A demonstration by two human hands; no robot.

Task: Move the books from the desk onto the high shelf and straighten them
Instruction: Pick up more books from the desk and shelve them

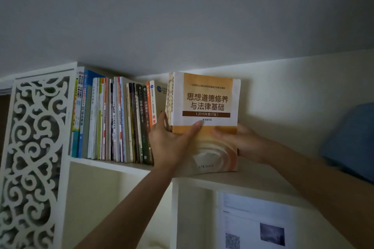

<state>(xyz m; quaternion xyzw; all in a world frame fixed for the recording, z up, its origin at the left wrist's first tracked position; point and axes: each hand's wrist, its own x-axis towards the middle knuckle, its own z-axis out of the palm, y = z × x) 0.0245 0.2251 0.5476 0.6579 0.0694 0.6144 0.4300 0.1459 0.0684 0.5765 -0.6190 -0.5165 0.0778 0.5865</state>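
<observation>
Gripping orange books (206, 105) (upright) on white high shelf (232, 178), both hands.

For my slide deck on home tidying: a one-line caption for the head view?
Both hands, left hand and right hand, hold an orange-and-white paperback stack upright on the white high shelf.

Dim white wall (182, 16), carved fretwork panel (34, 147) at left.
</observation>
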